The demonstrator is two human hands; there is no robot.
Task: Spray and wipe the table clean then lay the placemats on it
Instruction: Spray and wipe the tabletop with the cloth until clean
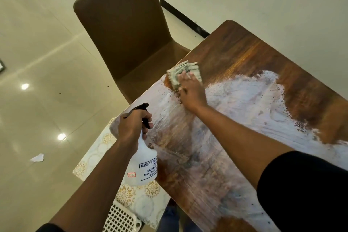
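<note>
The wooden table (244, 58) runs from the upper middle to the lower right, its top smeared with white streaks and dark specks. My right hand (192, 92) presses a folded striped cloth (185, 73) flat on the table near its left edge. My left hand (134, 124) grips the neck and black trigger of a white spray bottle (144, 164), held upright over the table's near left corner. Pale placemats with gold floral print (131, 194) lie below the table edge, beneath the bottle, on what looks like a seat.
A brown chair (122, 30) stands at the table's left side. A white lattice plastic item (120, 219) sits at the bottom. A scrap of white paper (37, 158) lies on the glossy tiled floor. A wall runs behind the table.
</note>
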